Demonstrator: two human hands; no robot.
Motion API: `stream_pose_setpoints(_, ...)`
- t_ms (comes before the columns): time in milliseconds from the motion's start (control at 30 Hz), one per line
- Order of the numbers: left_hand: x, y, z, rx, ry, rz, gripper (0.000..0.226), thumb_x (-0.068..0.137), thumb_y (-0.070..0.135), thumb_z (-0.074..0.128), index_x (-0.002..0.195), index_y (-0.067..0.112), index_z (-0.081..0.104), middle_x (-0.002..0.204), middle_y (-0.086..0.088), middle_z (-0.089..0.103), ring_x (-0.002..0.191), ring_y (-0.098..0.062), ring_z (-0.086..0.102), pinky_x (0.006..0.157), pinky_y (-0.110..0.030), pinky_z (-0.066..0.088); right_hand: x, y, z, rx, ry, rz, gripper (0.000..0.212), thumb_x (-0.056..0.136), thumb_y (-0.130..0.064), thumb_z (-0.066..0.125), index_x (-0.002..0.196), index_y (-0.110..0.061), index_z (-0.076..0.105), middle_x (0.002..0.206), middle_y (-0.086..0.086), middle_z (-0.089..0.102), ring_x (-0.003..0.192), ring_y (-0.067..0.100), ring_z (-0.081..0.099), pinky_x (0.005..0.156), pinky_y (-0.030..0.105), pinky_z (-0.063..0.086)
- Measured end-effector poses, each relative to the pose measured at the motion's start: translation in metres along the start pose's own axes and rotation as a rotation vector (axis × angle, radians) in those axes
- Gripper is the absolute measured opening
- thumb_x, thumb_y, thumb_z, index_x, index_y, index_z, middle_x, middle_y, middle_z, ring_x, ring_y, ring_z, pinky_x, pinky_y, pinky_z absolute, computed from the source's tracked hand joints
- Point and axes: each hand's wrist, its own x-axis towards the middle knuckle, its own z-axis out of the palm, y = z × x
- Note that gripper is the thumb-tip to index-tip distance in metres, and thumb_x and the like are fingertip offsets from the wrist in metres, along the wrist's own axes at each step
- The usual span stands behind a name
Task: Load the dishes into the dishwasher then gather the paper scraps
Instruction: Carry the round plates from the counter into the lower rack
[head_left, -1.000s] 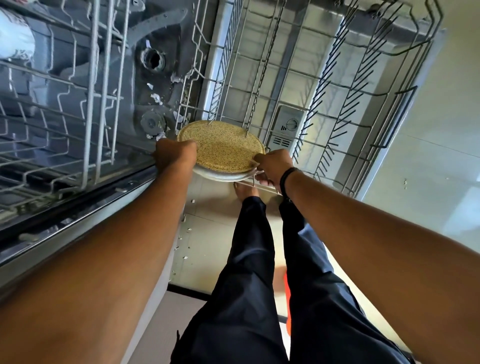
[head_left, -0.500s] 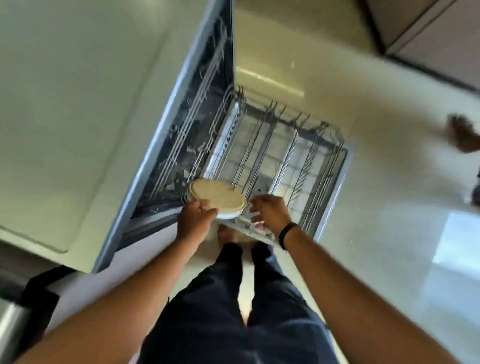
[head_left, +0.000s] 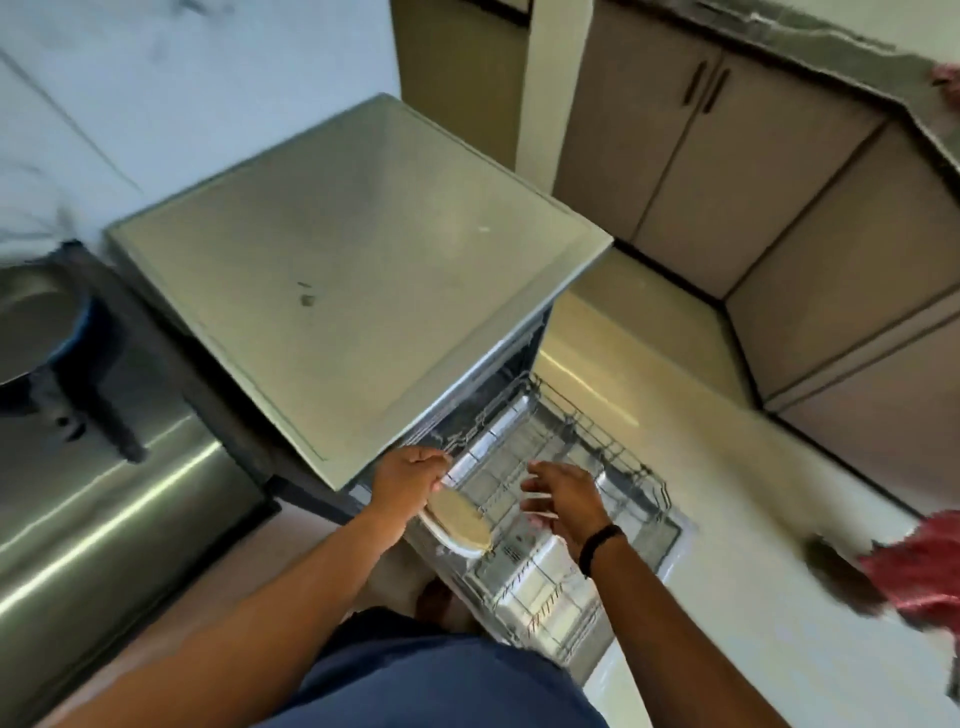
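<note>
Speckled tan plate (head_left: 460, 522), white rim

- I saw one dishwasher (head_left: 363, 291) with its door open.
- I saw one wire rack (head_left: 561, 499) pulled out over the door.
- I counted one plate (head_left: 460, 525).
- I counted two hands, a left hand (head_left: 410, 486) and a right hand (head_left: 566, 499).
- I saw one black band (head_left: 597, 545) on a wrist.
- I counted two dark handles (head_left: 706, 85) on the cupboard doors.
</note>
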Motion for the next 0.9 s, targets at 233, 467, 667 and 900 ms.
stream_pose_setpoints(233,-0.042,0.022,-0.027,-0.243,0.252,0.064,0.019,0.095,0.003,0.064,0.081,0.013,0.072,0.069,-0.003,0.067,0.054,-0.014,0.054,0.041,-0.017,0.034,-0.002,-0.042,0.041,-0.118,-0.168,-0.115,0.016,0.097,-0.021,0.063,0.095,-0.006,0.068,0.076,0.010,0.069,0.058,0.022,0.062,0.047,0.025,0.047)
stream_pose_setpoints(467,-0.115,0.001,-0.102,-0.395,0.615,0.164,0.008,0.096,0.011,0.067,0.101,0.009,0.073,0.078,-0.005,0.067,0.063,-0.011,0.059,0.048,-0.017,0.041,-0.021,-0.057,0.151,-0.240,-0.471,-0.156,0.019,0.098,-0.029,0.061,0.093,-0.011,0.068,0.076,0.007,0.069,0.059,0.020,0.063,0.057,0.027,0.049)
stream_pose_setpoints(667,-0.170,-0.044,-0.183,-0.557,0.958,0.204,0.010,0.094,0.013,0.069,0.102,0.008,0.072,0.082,-0.006,0.067,0.074,-0.014,0.062,0.059,-0.025,0.048,-0.070,-0.036,0.247,-0.441,-0.708,-0.210,0.020,0.096,-0.028,0.062,0.099,-0.009,0.068,0.079,0.007,0.068,0.061,0.019,0.060,0.060,0.029,0.049)
stream_pose_setpoints(900,-0.231,-0.114,-0.267,-0.736,1.181,0.229,0.008,0.094,0.015,0.070,0.101,0.011,0.072,0.084,-0.006,0.066,0.074,-0.013,0.061,0.059,-0.025,0.046,-0.134,0.027,0.363,-0.654,-0.903,-0.269,0.024,0.097,-0.029,0.062,0.107,-0.008,0.068,0.076,0.003,0.069,0.057,0.015,0.061,0.055,0.029,0.049)
